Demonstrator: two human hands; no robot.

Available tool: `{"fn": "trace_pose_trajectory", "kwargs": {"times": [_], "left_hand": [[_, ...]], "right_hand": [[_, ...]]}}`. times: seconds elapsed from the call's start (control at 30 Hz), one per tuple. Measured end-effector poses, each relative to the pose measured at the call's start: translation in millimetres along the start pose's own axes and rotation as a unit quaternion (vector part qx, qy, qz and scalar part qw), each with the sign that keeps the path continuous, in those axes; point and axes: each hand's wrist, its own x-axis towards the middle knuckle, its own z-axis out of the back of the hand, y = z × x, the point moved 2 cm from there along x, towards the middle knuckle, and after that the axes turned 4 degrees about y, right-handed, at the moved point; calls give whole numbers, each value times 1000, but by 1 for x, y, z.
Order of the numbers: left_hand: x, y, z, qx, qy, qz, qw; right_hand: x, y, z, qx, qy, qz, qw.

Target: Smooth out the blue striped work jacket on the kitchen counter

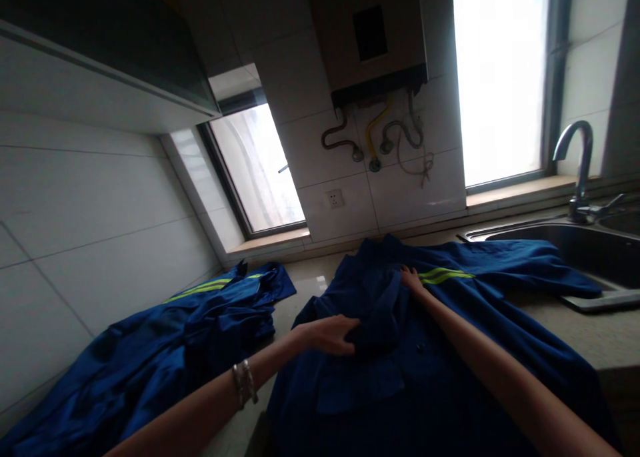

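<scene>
A dark blue work jacket (450, 370) with yellow-green reflective stripes lies spread over the counter in front of me. One sleeve stretches right, towards the sink, while folded cloth bunches over the jacket's left part. My left hand (333, 333) touches this fold, thumb and fingers apart, two bracelets on its wrist. Further up, near a striped part, my right hand (411, 280) has its fingers closed on the edge of the raised cloth; the fingertips are partly hidden. A button and a pocket flap show faintly on the jacket front.
Another blue striped garment (165, 350) lies crumpled on the left against the tiled wall. At the right are a sink (590, 243) and a faucet (580, 163). A water heater (373, 37) hangs between two windows, with a cabinet (110, 63) overhead at the left.
</scene>
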Motion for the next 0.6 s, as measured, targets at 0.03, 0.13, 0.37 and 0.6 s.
{"fn": "trace_pose_trajectory", "kwargs": {"times": [0.03,0.13,0.37,0.6], "left_hand": [[3,-1,7,-73,-1,4,997],[30,-7,21,-212,-89,85,969],[130,-35,50,-26,-192,235,953],[164,-34,61,0,-56,252,966]], "right_hand": [[0,0,0,1,0,0,1000],[0,0,0,2,1,0,1000],[0,-1,-1,-2,1,-5,1000],[1,-2,-1,9,-8,-3,1000]]}}
